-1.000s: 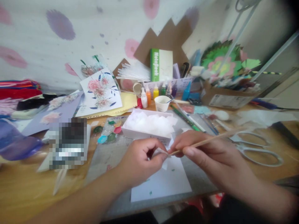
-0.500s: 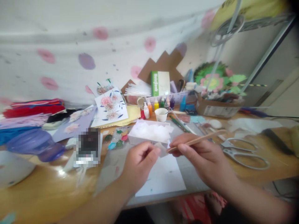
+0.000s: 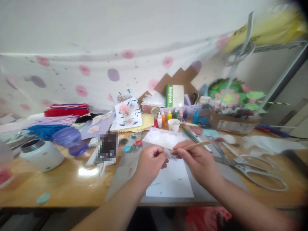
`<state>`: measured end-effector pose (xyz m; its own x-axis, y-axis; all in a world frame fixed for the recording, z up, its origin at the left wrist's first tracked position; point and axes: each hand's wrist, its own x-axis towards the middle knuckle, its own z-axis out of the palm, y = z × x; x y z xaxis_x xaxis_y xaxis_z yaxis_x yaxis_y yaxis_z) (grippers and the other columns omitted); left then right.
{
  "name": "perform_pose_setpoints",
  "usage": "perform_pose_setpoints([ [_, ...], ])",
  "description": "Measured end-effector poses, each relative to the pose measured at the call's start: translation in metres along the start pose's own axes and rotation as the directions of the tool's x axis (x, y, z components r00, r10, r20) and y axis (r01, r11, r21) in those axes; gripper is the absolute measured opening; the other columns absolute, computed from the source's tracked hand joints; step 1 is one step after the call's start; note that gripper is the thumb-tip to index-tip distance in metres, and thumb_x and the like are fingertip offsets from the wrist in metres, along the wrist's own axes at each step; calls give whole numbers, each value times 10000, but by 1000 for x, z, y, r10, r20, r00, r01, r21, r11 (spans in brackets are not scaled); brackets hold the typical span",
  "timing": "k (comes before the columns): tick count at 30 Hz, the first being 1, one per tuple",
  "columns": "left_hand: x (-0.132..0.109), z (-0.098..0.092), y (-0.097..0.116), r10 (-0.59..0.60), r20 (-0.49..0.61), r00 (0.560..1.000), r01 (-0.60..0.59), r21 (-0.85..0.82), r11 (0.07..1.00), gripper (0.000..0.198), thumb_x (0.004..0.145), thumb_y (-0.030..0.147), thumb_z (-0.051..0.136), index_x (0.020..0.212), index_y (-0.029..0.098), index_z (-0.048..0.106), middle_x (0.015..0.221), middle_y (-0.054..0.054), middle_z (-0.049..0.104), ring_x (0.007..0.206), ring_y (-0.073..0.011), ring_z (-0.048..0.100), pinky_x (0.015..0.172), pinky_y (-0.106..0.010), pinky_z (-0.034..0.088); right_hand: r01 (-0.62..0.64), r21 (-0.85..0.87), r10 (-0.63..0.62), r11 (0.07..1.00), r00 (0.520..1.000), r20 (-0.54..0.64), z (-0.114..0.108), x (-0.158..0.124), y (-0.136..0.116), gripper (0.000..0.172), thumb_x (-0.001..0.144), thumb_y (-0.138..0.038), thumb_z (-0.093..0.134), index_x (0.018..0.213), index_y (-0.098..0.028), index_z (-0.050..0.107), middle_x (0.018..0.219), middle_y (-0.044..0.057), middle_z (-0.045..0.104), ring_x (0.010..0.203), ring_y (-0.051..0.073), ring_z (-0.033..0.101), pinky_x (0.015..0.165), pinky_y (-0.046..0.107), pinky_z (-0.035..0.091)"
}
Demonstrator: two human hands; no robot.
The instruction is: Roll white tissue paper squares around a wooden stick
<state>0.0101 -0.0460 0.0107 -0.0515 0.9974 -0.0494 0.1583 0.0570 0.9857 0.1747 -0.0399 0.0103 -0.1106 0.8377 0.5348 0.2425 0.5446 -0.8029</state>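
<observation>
My left hand (image 3: pixel 152 162) is closed, its thumb and fingers pinching a small whitish translucent piece (image 3: pixel 167 154). My right hand (image 3: pixel 196 158) grips a flat wooden stick (image 3: pixel 193 146), whose lower left end is at the translucent piece. Both hands are above a white sheet of paper (image 3: pixel 169 183) lying on a grey mat (image 3: pixel 122 183). Just behind them stands an open box (image 3: pixel 147 141) filled with white fluffy material (image 3: pixel 161 137). Blur hides fine detail at the fingertips.
Large scissors (image 3: pixel 250 170) lie at the right. Small colour bottles (image 3: pixel 163 118) and a white cup (image 3: pixel 174 125) stand behind the box. A phone (image 3: pixel 107 147), a purple bowl (image 3: pixel 67 136) and a white jar (image 3: pixel 42 155) are at the left, a cardboard box (image 3: pixel 232 125) at the back right.
The camera view has shifted, showing more of the table's left side, including the jar. Both hands keep their holds; the stick's upper end appears lower and further left.
</observation>
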Motion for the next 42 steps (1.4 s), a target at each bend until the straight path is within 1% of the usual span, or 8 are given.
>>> perform_pose_setpoints([
  [9,49,-48,3,74,-98,992,-44,281,959,123,706,239,547,589,200,555,512,27,597,423,-116,487,458,-224,343,-233,-70,231,970,972,-39,-11,43,51,317,946,-440,580,846,-158,686,788,64,749,716,195,739,654,338,627],
  [14,76,-47,12,216,-23,976,-170,535,828,107,683,203,618,584,225,652,569,0,643,573,-188,565,547,-265,344,-201,-199,210,959,977,25,-6,60,70,194,966,-329,616,996,-145,671,964,33,707,830,162,692,758,356,585],
  [16,81,-43,14,260,38,965,-231,594,770,54,669,227,690,695,248,732,667,-22,702,677,-233,621,609,-283,377,-140,-243,158,960,986,53,-5,68,73,162,946,-310,642,967,-154,683,1037,48,708,937,188,681,849,402,563],
  [19,79,-48,16,305,84,949,-285,644,710,331,700,301,731,1030,301,766,842,-42,761,799,-275,666,682,-305,416,-78,-261,95,962,994,54,-9,75,74,189,908,-311,666,791,-171,713,1027,69,728,1028,238,670,959,462,513],
  [22,67,-79,15,333,53,941,-277,686,673,356,822,327,626,1164,311,723,830,-34,760,786,-263,675,701,-312,442,-53,-252,55,966,999,0,-21,73,69,222,882,-366,656,756,-203,739,991,98,748,1048,310,668,1002,510,479],
  [28,12,-185,-20,473,-98,876,-221,789,574,227,917,239,502,929,210,727,918,-68,711,905,-220,646,832,-325,479,121,-230,-113,966,992,47,-36,36,51,133,867,-368,678,855,-293,787,970,89,765,1001,306,699,937,408,540],
  [33,-25,-231,-71,621,-2,784,-308,867,391,212,912,178,524,1011,201,710,1043,-88,653,1009,-232,625,897,-384,509,381,-244,-319,892,912,258,0,10,38,128,889,-339,644,961,-306,744,1042,41,737,900,232,741,712,291,643],
  [42,-32,-216,-93,633,56,772,-303,908,290,232,908,192,536,1023,207,737,1176,-117,597,1129,-292,544,968,-498,466,273,49,-277,961,954,118,101,30,0,175,903,-206,615,814,-299,734,878,3,758,854,181,737,761,278,625],
])
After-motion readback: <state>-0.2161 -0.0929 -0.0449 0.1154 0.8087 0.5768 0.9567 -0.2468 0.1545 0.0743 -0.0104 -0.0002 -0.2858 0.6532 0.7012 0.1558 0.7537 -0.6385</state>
